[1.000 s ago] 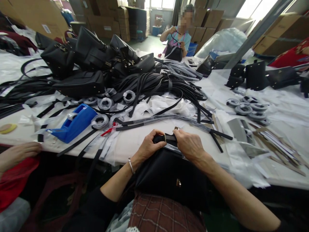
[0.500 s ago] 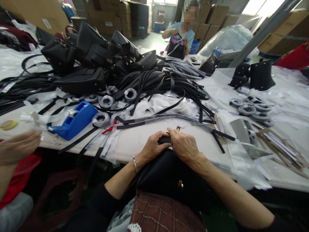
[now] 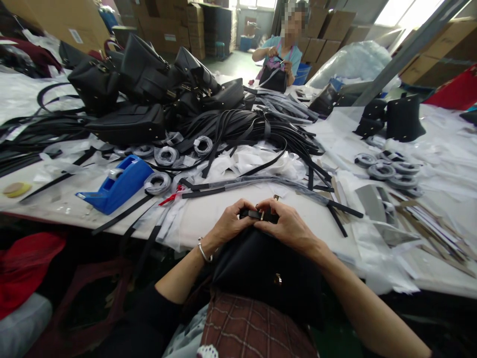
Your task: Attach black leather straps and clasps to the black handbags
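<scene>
A black handbag (image 3: 257, 263) with a gold clasp (image 3: 278, 279) rests on my lap, leaning toward the table edge. Above its top, a short black strap (image 3: 250, 214) with a small metal piece runs between my hands. My left hand (image 3: 233, 221) pinches the strap's left part, thumb and fingers closed on it. My right hand (image 3: 283, 222) grips the strap's right part beside the metal piece. Just beyond my fingers, a small gold buckle-like piece (image 3: 276, 197) shows. Part of the strap is hidden by my fingers.
A blue tape dispenser (image 3: 119, 184) and a yellow tape roll (image 3: 17, 189) lie to the left. Black bags (image 3: 141, 74) and straps (image 3: 257, 124) are heaped behind. Wrapped coils (image 3: 382, 170) and cardboard strips (image 3: 439, 228) lie right. A co-worker (image 3: 278, 54) sits across, handling a bag.
My right fingers have shifted along the strap, exposing more of it and the metal piece. A neighbour's hand at the far left has left the view.
</scene>
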`<state>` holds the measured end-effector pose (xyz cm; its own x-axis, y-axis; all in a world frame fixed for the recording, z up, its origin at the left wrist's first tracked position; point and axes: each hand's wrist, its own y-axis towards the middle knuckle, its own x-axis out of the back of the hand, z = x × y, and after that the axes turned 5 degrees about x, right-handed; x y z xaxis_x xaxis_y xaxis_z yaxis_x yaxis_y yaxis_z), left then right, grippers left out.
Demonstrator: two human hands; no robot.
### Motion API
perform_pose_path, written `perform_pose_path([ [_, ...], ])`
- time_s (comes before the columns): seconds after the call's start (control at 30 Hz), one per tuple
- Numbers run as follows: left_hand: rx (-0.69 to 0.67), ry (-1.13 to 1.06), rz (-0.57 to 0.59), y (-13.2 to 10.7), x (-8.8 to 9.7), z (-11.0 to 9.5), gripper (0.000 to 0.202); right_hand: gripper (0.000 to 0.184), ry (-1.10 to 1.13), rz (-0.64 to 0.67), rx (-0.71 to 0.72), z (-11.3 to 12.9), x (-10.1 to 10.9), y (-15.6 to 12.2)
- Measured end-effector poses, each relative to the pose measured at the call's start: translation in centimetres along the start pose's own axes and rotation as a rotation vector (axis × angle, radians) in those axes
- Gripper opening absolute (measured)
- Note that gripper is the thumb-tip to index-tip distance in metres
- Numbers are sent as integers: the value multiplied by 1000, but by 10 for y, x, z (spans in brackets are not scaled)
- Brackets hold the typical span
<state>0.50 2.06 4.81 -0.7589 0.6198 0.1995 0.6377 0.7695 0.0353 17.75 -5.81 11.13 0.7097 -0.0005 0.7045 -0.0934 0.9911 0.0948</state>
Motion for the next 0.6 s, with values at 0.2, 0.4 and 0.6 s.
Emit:
perform_pose_path([
  [0.2,19,35,-10,-6,12,26,19,14,-41,-118,-22,-10,0,-6],
  [0.4,-46,2,53,-3,3,7,35,14,-74,-95,44,-11,1,-7],
  [0.6,-28,26,49,0,1,11,20,14,-94,-130,46,-9,10,-13],
])
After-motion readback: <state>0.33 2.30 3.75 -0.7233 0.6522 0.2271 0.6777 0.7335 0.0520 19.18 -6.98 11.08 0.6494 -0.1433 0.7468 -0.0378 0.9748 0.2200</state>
